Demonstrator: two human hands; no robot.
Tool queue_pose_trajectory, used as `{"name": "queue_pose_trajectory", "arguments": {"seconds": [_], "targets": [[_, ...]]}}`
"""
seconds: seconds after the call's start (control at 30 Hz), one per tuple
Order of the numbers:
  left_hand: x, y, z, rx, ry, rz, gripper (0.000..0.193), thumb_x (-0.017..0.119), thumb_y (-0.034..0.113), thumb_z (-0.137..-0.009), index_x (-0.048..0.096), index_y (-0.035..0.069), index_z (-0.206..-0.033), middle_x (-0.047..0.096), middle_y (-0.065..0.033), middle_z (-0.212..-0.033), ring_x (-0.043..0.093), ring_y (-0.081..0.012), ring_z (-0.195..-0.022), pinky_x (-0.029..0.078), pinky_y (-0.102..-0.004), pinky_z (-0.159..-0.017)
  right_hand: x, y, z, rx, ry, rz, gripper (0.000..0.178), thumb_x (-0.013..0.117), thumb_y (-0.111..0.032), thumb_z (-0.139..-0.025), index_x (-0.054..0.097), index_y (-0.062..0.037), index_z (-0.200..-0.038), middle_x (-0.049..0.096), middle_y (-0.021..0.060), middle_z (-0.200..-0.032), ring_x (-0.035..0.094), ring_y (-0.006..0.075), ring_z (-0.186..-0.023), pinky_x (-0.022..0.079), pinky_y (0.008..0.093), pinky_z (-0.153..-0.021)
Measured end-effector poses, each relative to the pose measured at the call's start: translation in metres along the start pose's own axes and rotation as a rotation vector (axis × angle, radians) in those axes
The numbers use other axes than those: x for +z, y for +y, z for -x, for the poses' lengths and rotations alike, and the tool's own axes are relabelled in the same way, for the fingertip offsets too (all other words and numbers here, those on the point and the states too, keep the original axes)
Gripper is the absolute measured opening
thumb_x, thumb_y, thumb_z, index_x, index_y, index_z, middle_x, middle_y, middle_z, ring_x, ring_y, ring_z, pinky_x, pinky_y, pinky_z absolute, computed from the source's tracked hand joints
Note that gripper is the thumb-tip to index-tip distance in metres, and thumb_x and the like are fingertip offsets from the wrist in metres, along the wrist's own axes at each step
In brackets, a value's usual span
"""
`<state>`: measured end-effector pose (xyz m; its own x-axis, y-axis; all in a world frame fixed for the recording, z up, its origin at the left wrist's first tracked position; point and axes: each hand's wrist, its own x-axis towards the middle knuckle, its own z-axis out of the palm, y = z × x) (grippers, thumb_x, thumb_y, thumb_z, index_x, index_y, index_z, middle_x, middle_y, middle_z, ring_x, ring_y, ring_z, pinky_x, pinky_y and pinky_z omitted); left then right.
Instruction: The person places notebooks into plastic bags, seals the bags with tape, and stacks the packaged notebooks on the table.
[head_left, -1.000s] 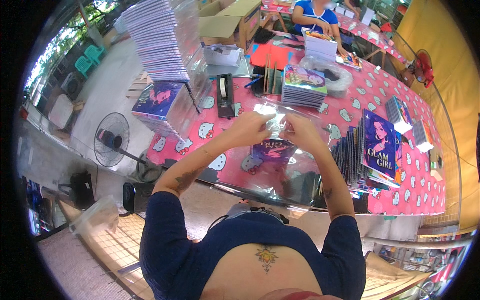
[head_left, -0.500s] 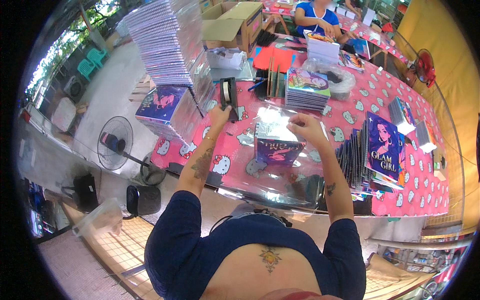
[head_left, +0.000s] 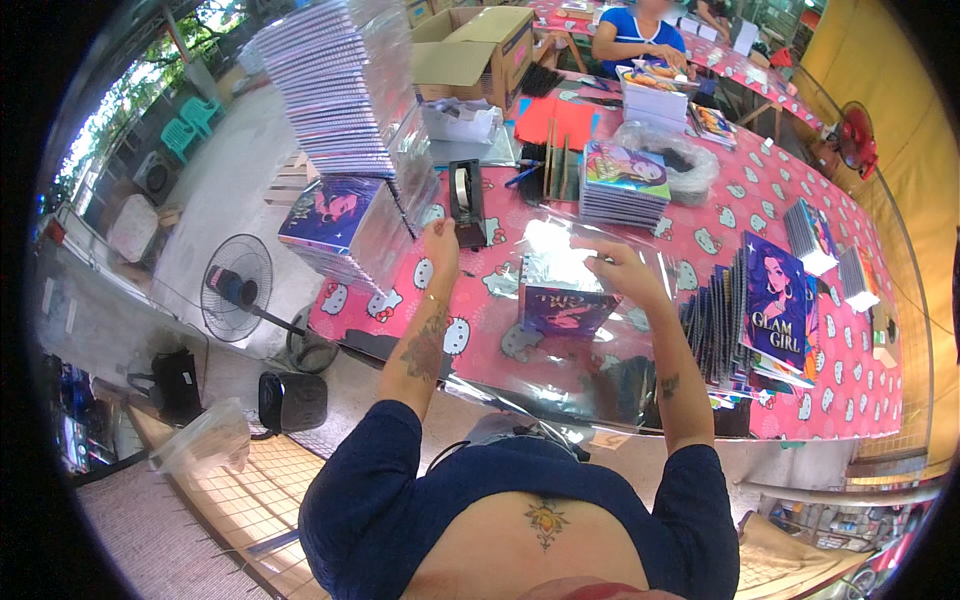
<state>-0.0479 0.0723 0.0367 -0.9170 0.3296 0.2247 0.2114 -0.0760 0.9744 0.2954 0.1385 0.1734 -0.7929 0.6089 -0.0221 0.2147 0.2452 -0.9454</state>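
Observation:
A purple notebook [head_left: 565, 308] lies in the middle of the pink table, partly wrapped in clear plastic film [head_left: 550, 243] that shines with glare. My right hand [head_left: 622, 272] is closed on the film at the notebook's far right edge, fingers bent. My left hand [head_left: 440, 243] is beside the near left corner of a black tape dispenser [head_left: 467, 205]. Its fingers are pinched together; anything between them is too small to make out. More film spreads over the table's near edge, below the notebook.
At left stands a tall stack of wrapped notebooks [head_left: 330, 90], with a shorter pile [head_left: 335, 215] before it. Leaning notebooks [head_left: 773, 300] are at right. Another stack [head_left: 625, 180], a film roll [head_left: 685, 165] and a cardboard box [head_left: 470, 60] lie beyond. A co-worker [head_left: 640, 40] sits across.
My left hand has come off the front of the tape dispenser, slightly nearer to me. My right hand stays at the film. The whole view has shifted slightly.

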Motion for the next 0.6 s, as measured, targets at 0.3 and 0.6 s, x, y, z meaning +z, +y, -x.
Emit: {"name": "queue_pose_trajectory", "arguments": {"seconds": [0.3, 0.6], "targets": [[-0.005, -0.026, -0.01, -0.394, -0.332, 0.33, 0.019, 0.067, 0.019, -0.085, 0.069, 0.001, -0.092, 0.067, -0.0071, -0.084, 0.063, -0.0123, -0.075, 0.05, -0.031, -0.067, 0.004, -0.004, 0.001, -0.125, 0.06, 0.029, 0.047, 0.063, -0.015, -0.089, 0.055, -0.0118, -0.136, 0.059, 0.0028, -0.122, 0.048, 0.0077, -0.075, 0.045, 0.0241, -0.071], [-0.03, 0.102, -0.022, 0.507, -0.679, -1.111, 0.017, 0.062, 0.018, -0.084, 0.064, 0.002, -0.09, 0.069, -0.019, -0.087, 0.067, -0.0363, -0.079, 0.051, -0.048, -0.068, 0.006, -0.006, 0.005, -0.109, 0.116, 0.02, 0.059, 0.063, -0.014, -0.089, 0.043, -0.0133, -0.145, 0.056, 0.0034, -0.122, 0.049, 0.0077, -0.081, 0.045, 0.0234, -0.074]]}}
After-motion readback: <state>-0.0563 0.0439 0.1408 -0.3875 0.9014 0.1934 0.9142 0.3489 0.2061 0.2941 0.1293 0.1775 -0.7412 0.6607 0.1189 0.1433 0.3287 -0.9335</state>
